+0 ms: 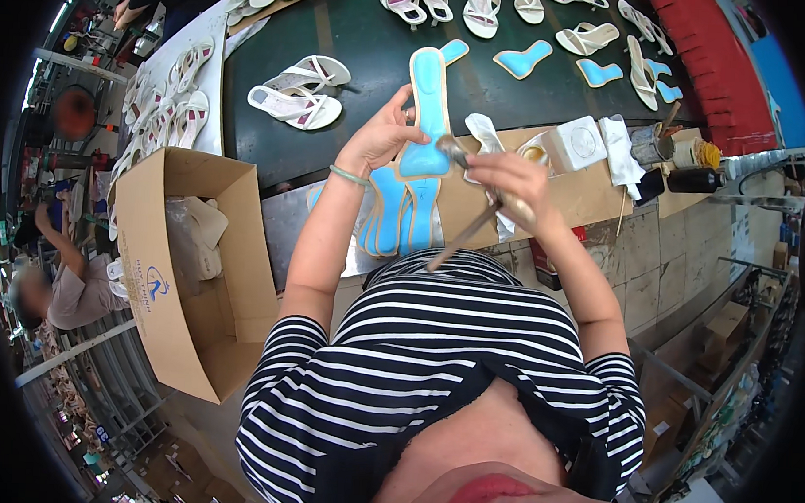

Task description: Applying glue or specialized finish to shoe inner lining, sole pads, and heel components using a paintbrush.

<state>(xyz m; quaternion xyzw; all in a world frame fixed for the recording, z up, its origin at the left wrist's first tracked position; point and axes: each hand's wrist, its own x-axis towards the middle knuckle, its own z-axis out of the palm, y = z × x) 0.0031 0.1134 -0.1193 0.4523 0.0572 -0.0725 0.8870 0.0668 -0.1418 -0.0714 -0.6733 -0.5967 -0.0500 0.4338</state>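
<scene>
An open cardboard box [189, 271] is seen at the far left, beside the dark table [357, 37]. White sandals [297, 90] lie on that table. A blue insole [428, 110] is held upright over the table edge by the left hand [380, 137], whose fingers are closed around its lower part. Below it, more blue insoles [395, 211] are stacked. A brush [465, 227] is gripped in the closed right hand [507, 180], its tip touching the held insole. A white container [575, 144] stands further right.

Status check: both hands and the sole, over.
Left hand holds blue insole upright. Right hand grips brush, tip at insole. Nothing blocking.
</scene>
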